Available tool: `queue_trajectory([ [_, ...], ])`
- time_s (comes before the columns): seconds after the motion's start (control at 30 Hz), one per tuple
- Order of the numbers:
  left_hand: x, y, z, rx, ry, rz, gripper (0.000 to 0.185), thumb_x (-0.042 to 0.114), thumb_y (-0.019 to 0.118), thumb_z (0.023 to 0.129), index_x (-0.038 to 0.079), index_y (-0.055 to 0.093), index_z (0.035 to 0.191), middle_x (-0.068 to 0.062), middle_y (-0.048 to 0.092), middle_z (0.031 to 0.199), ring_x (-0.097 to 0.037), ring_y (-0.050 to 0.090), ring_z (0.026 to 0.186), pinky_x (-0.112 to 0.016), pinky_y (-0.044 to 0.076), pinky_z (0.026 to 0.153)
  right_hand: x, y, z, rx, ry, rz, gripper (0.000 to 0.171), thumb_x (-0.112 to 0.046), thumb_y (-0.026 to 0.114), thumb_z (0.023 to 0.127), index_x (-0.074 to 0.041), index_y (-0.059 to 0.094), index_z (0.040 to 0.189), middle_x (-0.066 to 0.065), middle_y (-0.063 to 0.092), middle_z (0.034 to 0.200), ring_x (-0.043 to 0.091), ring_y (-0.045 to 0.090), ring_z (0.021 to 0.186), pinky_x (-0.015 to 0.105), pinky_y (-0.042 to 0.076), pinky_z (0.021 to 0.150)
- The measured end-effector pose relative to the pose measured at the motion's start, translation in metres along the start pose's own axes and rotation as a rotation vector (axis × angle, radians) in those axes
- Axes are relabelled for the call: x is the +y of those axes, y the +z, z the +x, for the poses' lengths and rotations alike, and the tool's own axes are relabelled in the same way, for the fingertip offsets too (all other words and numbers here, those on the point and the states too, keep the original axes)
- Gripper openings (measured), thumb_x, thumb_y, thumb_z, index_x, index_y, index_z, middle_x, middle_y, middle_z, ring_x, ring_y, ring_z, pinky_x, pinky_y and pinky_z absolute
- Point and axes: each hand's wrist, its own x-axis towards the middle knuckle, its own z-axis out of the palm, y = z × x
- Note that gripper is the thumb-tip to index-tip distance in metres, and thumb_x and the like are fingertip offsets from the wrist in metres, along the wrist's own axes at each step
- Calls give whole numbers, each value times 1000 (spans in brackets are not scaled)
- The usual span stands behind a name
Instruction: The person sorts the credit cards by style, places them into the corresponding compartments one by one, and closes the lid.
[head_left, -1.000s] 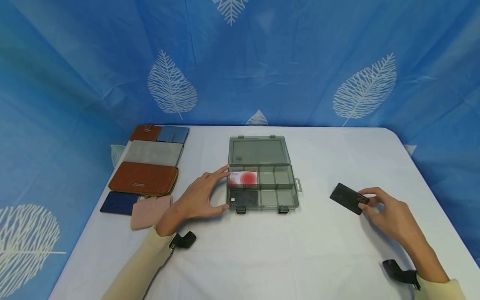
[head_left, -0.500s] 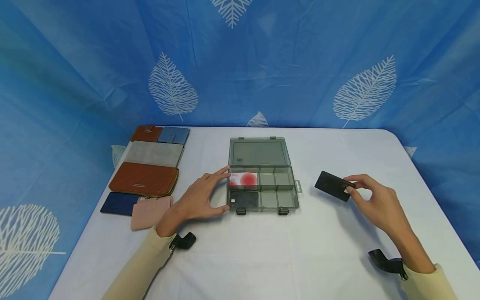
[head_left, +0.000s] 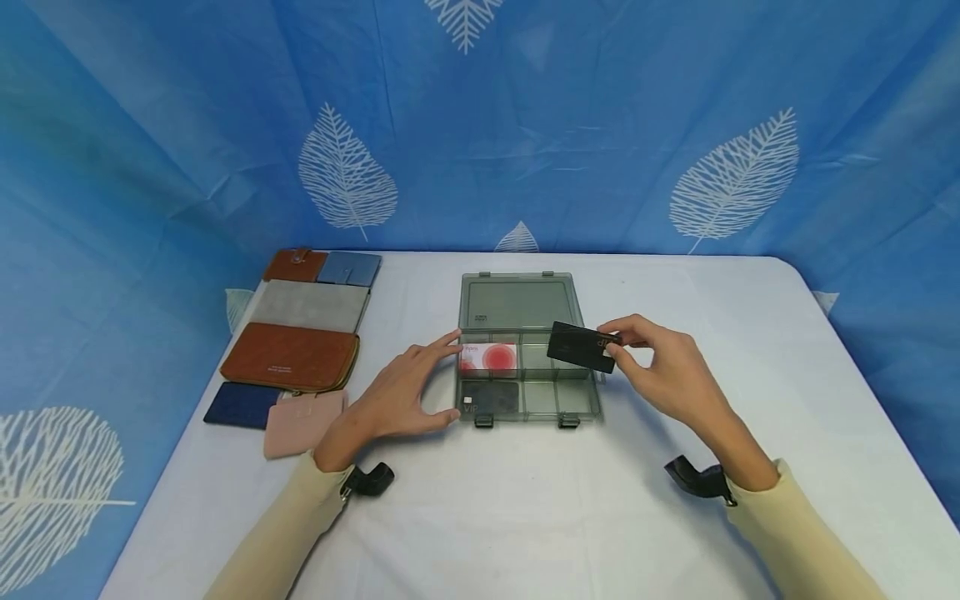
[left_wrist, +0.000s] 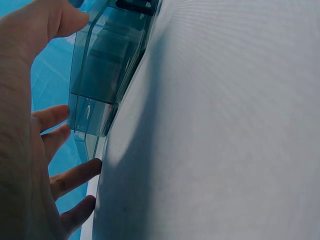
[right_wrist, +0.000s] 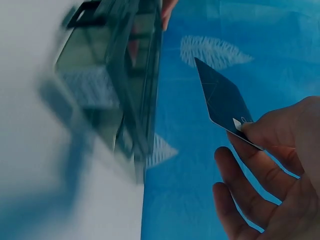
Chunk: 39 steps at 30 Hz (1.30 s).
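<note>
Between thumb and fingers my right hand (head_left: pixel 667 371) pinches a black card (head_left: pixel 576 346) by its right end. The card is held above the right part of a green see-through compartment box (head_left: pixel 538 400), whose lid (head_left: pixel 521 302) lies folded back. My left hand (head_left: pixel 405 392) has its fingers spread, with thumb and fingertips touching the box's left side; the left wrist view shows them at its wall (left_wrist: pixel 100 65). A white and red card (head_left: pixel 487 357) lies in the back left compartment. In the front left one is a dark card (head_left: pixel 491 397) marked VIP.
Left of the box several wallets lie close together: a brown zip wallet (head_left: pixel 288 357), a grey one (head_left: pixel 309 305), a pink one (head_left: pixel 302 423), a navy one (head_left: pixel 242 405), a blue one (head_left: pixel 349 269) and a small brown one (head_left: pixel 295 265). A blue leaf-print curtain (head_left: pixel 525 125) hangs behind the white table.
My right hand has lifted the black card off the table at the right and carried it left, over the box. The left hand has stayed at the box's left side.
</note>
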Motion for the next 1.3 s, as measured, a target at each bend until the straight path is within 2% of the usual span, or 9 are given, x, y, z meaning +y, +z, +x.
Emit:
queue_trajectory([
  [0.07,0,0,0,1,-3,-1,98,56,80,84,20,41,167,7,26,178,-32,54,137,-62,49,106,-5,8,6,-28,-10,32,27,-6,75,101,-13,74,128,8,79,100,37,77,101,57,58,82],
  [0.13,0,0,0,4,-7,-5,98,55,81,84,20,41,167,7,26,178,-32,54,137,-62,48,106,-9,15,12,-62,-19,66,28,-5,73,102,-12,73,128,7,78,100,39,78,104,60,60,84],
  [0.43,0,1,-1,-3,-9,-9,99,57,80,84,21,41,167,9,25,178,-32,53,140,-63,47,108,-24,43,21,-148,-54,136,27,-5,72,103,-11,73,130,3,78,102,29,78,97,49,61,78],
  [0.7,0,0,0,8,2,-10,100,56,81,83,21,40,167,9,26,178,-32,54,137,-61,48,107,-34,62,17,-177,-87,130,26,-9,72,103,-12,74,129,3,79,109,28,78,99,47,61,78],
  [1.03,-1,1,0,-5,-17,-11,100,56,80,84,21,39,168,9,26,178,-32,53,139,-62,47,109,-41,81,10,-212,-111,105,26,-11,75,102,-18,76,127,-4,79,102,11,74,87,33,56,70],
  [1.3,-2,2,-1,-1,-15,-9,101,56,80,84,21,38,168,8,27,178,-33,54,138,-62,47,108,-44,93,5,-231,-142,113,26,-11,76,101,-20,76,126,-5,80,110,12,76,91,33,59,74],
])
